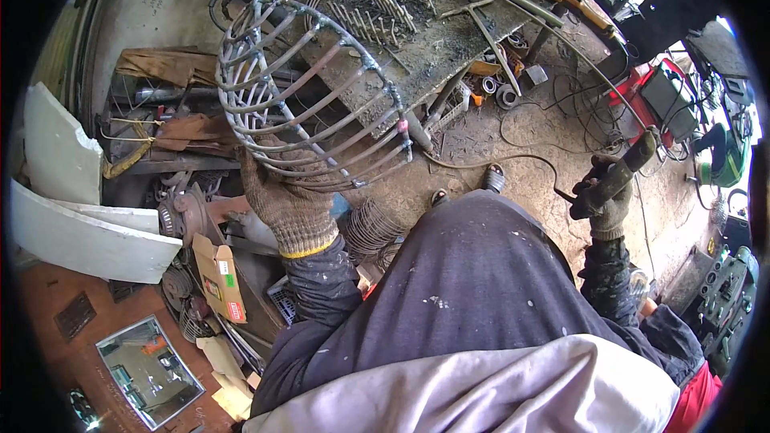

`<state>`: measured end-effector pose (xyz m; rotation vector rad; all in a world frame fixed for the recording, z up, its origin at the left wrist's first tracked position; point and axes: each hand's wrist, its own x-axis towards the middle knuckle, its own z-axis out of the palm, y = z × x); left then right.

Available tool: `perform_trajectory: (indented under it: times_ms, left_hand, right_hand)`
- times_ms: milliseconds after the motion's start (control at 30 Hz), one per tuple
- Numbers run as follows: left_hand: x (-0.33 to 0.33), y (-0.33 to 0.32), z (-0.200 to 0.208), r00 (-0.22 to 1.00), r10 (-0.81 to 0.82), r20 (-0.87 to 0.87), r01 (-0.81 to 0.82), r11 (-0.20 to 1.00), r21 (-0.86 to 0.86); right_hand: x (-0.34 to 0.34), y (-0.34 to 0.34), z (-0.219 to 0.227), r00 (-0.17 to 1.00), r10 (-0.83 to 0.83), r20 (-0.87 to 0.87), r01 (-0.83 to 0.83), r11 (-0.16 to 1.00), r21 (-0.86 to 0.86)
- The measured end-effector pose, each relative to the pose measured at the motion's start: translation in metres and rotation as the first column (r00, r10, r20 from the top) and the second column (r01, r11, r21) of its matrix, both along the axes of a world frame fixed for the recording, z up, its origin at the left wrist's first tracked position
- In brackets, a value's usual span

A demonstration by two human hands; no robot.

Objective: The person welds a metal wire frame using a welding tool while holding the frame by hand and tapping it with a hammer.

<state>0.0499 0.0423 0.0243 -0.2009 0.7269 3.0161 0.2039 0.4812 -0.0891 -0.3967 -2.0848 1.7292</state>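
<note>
My left hand, in a brown knit glove with a yellow cuff edge, grips the lower side of a metal cage. The cage is basket-shaped, made of curved rods joined at lumpy welds, and is tilted beside the worktable. Part of the left fingers is hidden behind its rods. Off to the right, my right hand, in a darker soiled glove, is closed around a welding electrode holder. A thin rod reaches from the holder's tip toward the table, and a cable trails from the hand.
The dirty metal worktable carries rows of short rods, discs and a hammer-like tool. Coiled wire lies near my left arm. Cables cross the concrete floor toward red and green machines. White panels stand left.
</note>
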Motion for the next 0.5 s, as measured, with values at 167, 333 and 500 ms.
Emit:
perform_trajectory:
  times_ms: [167, 333, 500]
  left_hand:
    - [0.001, -0.007, -0.004, 0.984, -0.159, -0.076, 0.167, 0.98, 0.105]
    - [-0.004, -0.01, -0.007, 0.982, -0.15, -0.117, 0.166, 0.977, 0.135]
    - [-0.003, -0.014, -0.007, 0.991, -0.077, -0.107, 0.088, 0.99, 0.11]
  right_hand:
    - [0.0, -0.002, 0.006, 1.0, 0.006, -0.009, -0.007, 0.996, -0.084]
    - [-0.005, 0.004, 0.006, 0.999, 0.001, -0.043, -0.004, 0.998, -0.07]
    - [-0.015, 0.002, 0.023, 0.994, -0.047, -0.101, 0.033, 0.99, -0.135]
